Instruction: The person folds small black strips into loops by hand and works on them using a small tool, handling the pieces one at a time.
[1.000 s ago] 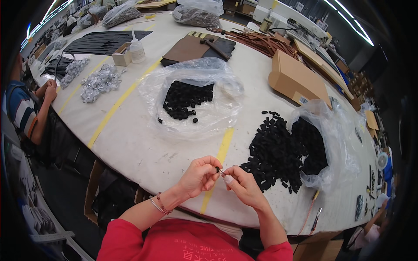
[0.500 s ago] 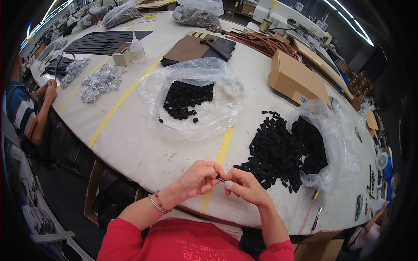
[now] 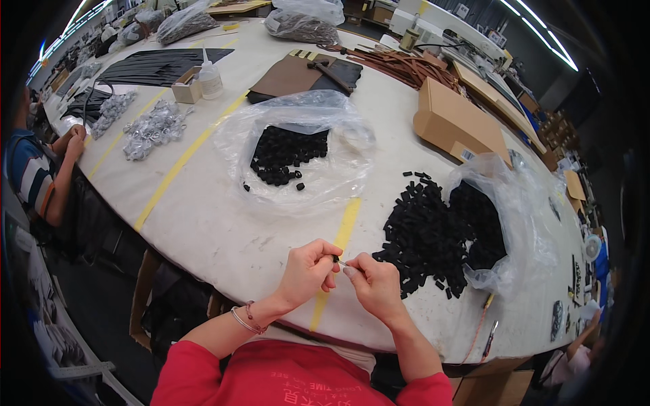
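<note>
My left hand (image 3: pixel 306 272) pinches a small black piece (image 3: pixel 335 258) between thumb and fingertips, above the near edge of the table. Close on its right, my right hand (image 3: pixel 372 283) is closed on a thin metal rod (image 3: pixel 342 264) whose tip meets the black piece. The rod's other end is hidden in my fingers. A loose pile of small black tubular pieces (image 3: pixel 423 233) lies just beyond my right hand. Farther off in the middle, an opened clear plastic bag (image 3: pixel 352 162) holds a heap of smaller black pieces (image 3: pixel 288 152).
A second clear bag (image 3: pixel 518 230) stands behind the pile. Beyond are a cardboard box (image 3: pixel 460 125), a hammer (image 3: pixel 335 76) on brown sheets, a squeeze bottle (image 3: pixel 210 80) and clustered metal rings (image 3: pixel 154 132). Scissors (image 3: pixel 490 338) lie near right. Another person (image 3: pixel 40 166) works at far left.
My hands have drawn slightly apart and upward, so more of the thin rod shows between them. The small black piece stays in my left fingertips.
</note>
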`<state>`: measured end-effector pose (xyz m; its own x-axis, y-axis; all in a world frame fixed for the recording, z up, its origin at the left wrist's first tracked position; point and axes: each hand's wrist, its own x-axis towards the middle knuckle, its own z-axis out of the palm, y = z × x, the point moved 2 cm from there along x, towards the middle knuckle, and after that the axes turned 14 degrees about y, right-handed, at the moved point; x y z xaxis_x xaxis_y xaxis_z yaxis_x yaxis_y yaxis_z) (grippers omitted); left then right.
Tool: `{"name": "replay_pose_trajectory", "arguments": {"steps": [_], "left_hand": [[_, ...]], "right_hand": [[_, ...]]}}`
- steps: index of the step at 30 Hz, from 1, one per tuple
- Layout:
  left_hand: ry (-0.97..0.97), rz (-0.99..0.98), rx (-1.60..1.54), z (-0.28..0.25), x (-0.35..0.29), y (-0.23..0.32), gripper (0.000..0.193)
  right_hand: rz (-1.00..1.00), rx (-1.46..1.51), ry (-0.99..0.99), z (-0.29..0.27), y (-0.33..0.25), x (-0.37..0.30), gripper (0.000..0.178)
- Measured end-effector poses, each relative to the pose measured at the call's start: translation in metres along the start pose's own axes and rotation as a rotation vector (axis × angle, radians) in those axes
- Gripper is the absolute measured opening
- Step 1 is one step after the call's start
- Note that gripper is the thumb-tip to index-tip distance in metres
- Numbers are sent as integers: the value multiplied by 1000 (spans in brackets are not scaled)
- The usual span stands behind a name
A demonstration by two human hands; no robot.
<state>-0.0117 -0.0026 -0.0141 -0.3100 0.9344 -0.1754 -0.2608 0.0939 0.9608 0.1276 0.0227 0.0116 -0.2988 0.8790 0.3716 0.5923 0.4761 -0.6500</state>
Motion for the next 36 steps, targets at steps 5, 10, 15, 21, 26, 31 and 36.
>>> {"name": "replay_pose_trajectory", "arguments": {"steps": [5,10,15,21,26,31,36], "left_hand": [[124,424,165,3,-9,-5,9],[10,-95,-235,-6,-2,-5,11],[-295,-637,-580,-3,-9,-13,25],[-341,-606,-695,-2,-13,-9,23],[-48,-452,-517,-12,25,-4,26],[204,-339,-596,-19,53,41,30],[-113,-314,-400,-17,40,15,26]], "right_hand": [[44,78,202,14,4,3,5],[106,261,251,9,4,-6,14],[-352,-28,286,11,0,-13,18],[190,530,160,11,3,-20,17],[552,574,-3,-12,29,-5,15],[217,-91,102,-32,44,6,26],[113,-393,-166,-9,34,18,18]]}}
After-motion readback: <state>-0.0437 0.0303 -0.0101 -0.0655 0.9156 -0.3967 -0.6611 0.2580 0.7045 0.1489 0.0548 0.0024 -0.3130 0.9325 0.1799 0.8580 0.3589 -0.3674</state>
